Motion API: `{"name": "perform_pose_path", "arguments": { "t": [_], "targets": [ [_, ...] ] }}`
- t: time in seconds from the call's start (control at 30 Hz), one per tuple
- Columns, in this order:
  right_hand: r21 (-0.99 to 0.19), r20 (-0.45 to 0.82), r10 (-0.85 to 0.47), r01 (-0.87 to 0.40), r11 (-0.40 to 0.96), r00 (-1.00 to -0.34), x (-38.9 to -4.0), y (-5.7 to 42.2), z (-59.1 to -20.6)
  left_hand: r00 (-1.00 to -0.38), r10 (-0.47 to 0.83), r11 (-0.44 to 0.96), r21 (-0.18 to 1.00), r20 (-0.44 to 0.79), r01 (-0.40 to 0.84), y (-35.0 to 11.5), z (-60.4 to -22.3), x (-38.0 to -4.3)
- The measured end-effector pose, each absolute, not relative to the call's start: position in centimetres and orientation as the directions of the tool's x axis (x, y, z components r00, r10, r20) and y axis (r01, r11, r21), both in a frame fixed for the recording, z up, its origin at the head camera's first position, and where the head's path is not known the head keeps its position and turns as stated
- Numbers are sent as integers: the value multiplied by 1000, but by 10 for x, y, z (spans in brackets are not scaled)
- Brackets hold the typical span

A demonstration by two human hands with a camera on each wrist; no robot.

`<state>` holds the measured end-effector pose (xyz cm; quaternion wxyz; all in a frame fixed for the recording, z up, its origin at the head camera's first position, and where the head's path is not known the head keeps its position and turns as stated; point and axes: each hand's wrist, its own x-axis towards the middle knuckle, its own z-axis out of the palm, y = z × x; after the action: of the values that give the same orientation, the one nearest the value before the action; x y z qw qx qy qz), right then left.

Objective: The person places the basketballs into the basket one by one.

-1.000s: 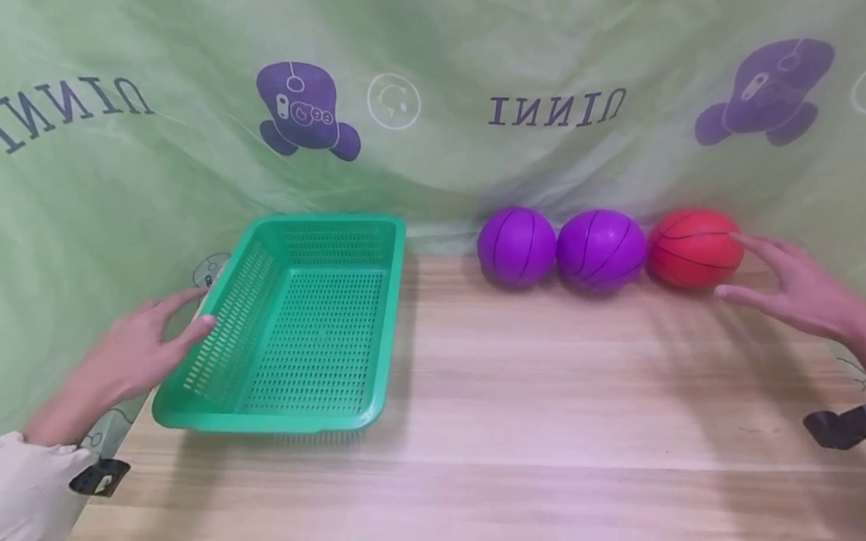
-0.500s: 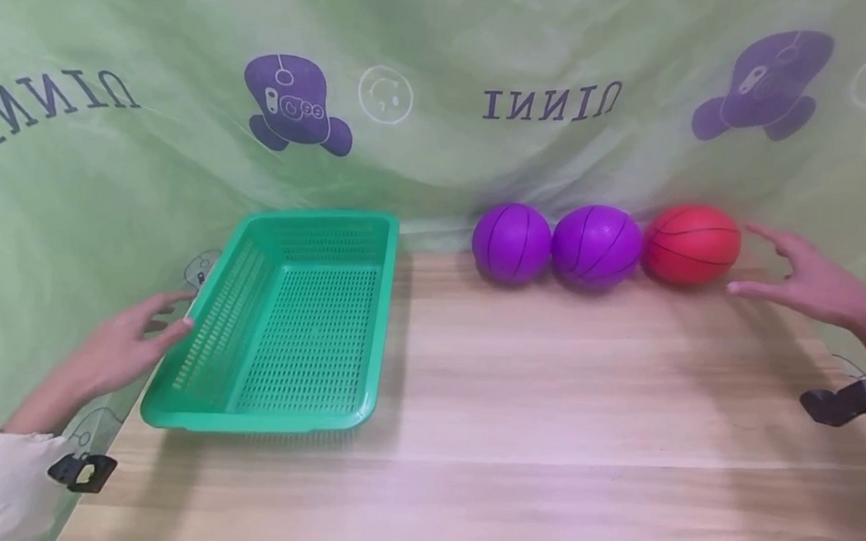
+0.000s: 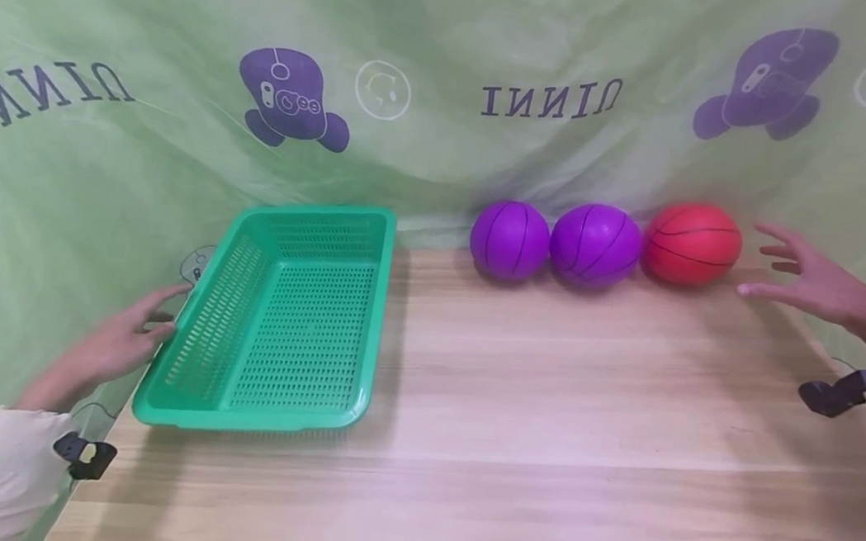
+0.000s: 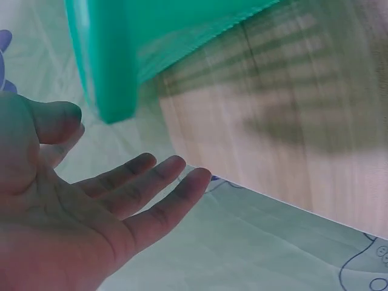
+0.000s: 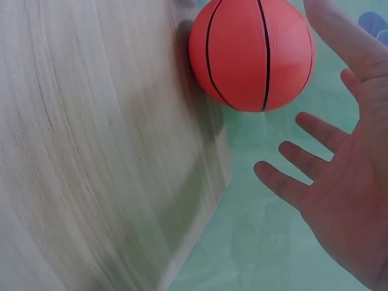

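Observation:
A green plastic basket with slotted walls stands at the left of the table, nothing inside it. My left hand is right at its left rim, fingers loosely extended; the left wrist view shows the palm and spread fingers beside the basket's corner. Along the back edge, a red ball with black lines is last in a row with two purple balls, the left one and the middle one. My right hand hovers just right of the red ball, fingers apart and holding nothing.
The wooden table spans the front and middle. A green cloth with purple figures and mirrored lettering hangs behind it and drops past both sides. Black straps sit at both sleeves.
My right hand has drawn away to the right from the red ball. The left hand has slipped outward from over the basket's rim. The whole view has shifted slightly; the balls keep their row.

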<state>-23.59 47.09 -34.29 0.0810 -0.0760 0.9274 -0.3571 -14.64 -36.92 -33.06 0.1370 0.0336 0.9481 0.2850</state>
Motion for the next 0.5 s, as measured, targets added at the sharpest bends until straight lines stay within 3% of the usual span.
{"name": "perform_pose_path", "arguments": {
  "t": [0.33, 0.5],
  "targets": [
    [-731, -135, -173, -20, 682, -976, -248, 480, -356, -936, 157, 741, 664, -316, -100, -378, -343, -142],
    [-755, -118, -136, 0, 656, -984, -249, 488, -365, -923, 194, 624, 768, -331, -144, -378, -348, -145]
  ]
}}
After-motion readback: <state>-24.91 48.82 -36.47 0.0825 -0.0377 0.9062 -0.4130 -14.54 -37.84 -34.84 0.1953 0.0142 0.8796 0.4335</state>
